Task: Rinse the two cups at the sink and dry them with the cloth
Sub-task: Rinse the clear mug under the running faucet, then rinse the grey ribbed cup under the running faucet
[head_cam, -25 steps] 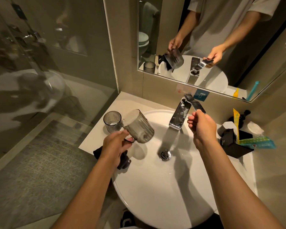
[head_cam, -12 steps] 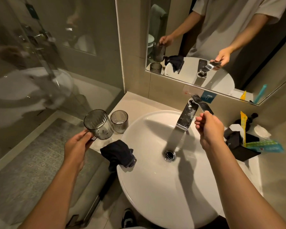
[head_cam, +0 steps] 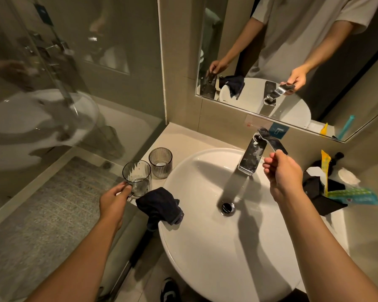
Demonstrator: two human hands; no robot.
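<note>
Left hand [head_cam: 115, 198] fingers clamped on the handle of a clear ribbed glass cup [head_cam: 137, 178], upright at the counter edge, second ribbed glass cup [head_cam: 160, 162] just behind, dark crumpled cloth [head_cam: 159, 205] draped over round white sink [head_cam: 205, 258] rim, right hand [head_cam: 282, 173] fingers pinched on chrome tap lever [head_cam: 271, 141].

Left hand [head_cam: 115, 198] gripping low, right hand [head_cam: 282, 176] pinching, arm extended

Bare forearms, pale short-sleeved tee

Both forearms run bare up to the left hand [head_cam: 114, 201] and right hand [head_cam: 282, 173], with no watch, ring or band. Beyond the hands, the mirror reflects a loose, light grey-beige T-shirt with wide short sleeves ending above the elbows.
</note>
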